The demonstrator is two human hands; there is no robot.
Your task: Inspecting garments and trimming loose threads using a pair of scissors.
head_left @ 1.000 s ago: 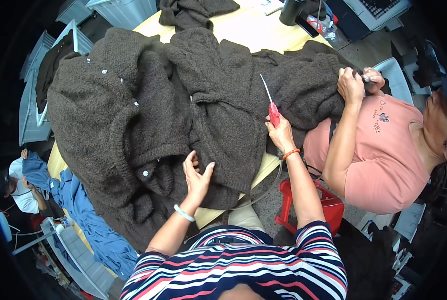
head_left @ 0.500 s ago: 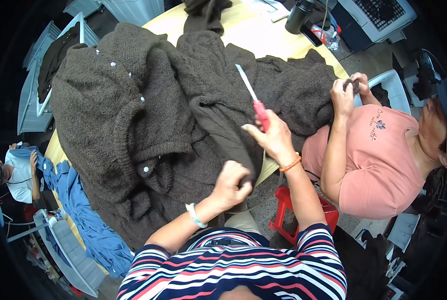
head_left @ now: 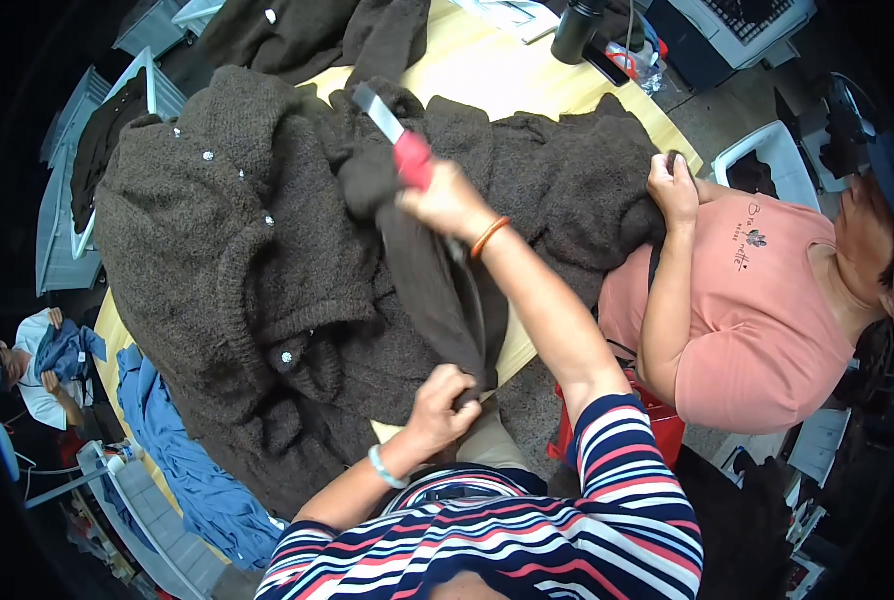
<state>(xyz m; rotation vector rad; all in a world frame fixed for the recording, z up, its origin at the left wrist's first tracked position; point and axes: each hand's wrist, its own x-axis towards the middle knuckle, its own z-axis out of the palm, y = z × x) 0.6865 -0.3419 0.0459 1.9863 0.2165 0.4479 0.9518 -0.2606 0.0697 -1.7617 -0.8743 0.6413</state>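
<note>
My left hand (head_left: 441,408) is closed round the lower end of a smooth dark brown sleeve (head_left: 429,290), near the table's front edge. The sleeve stretches up and away toward my right hand (head_left: 452,205). That hand is closed round the red handle of a tool (head_left: 413,158) with a flat, pale blade pointing up and left. Blur hides the tool's exact kind, and whether my right fingers also pinch cloth cannot be made out. Beside the sleeve lies a heap of dark brown knitted cardigans (head_left: 307,240) with small shiny buttons.
At the right, a co-worker in a pink shirt (head_left: 757,330) grips brown knitwear. Blue garments (head_left: 167,440) lie on the left table edge. A black bottle (head_left: 575,35) stands at the back, a red stool (head_left: 667,430) below. Another person (head_left: 52,370) handles blue cloth at far left.
My right hand with the red-handled tool has swung up and left over the sleeve's far part. My left hand has drawn slightly down and left. More brown knitwear shows at the back.
</note>
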